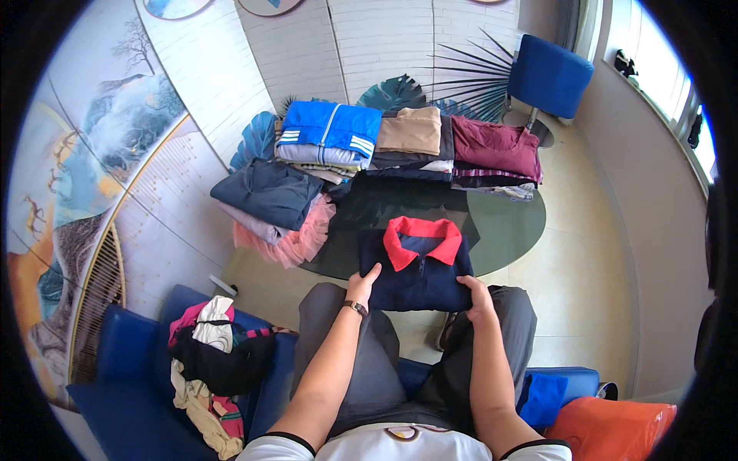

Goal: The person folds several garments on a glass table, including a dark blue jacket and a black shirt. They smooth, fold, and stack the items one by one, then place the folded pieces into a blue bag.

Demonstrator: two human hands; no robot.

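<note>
A folded navy polo shirt (415,288) with a red collar lies flat at the near edge of the dark glass table, its collar pointing away from me. My left hand (361,286) grips its left side, thumb on top and the other fingers hidden beneath the cloth. On the opposite side my right hand (478,298) holds the lower right edge, thumb over the fabric. Behind the shirt, folded clothes stand in stacks along the table's far side, topped by a blue zip jacket (329,127), a beige garment (410,131) and a maroon top (496,146).
At the table's left, dark grey clothing (267,190) tops a stack with pink ruffles. Crumpled clothes (223,353) lie on the blue sofa (131,384) at my left. An orange bag (611,426) sits at my right. A blue chair (551,75) stands far right, by the wall.
</note>
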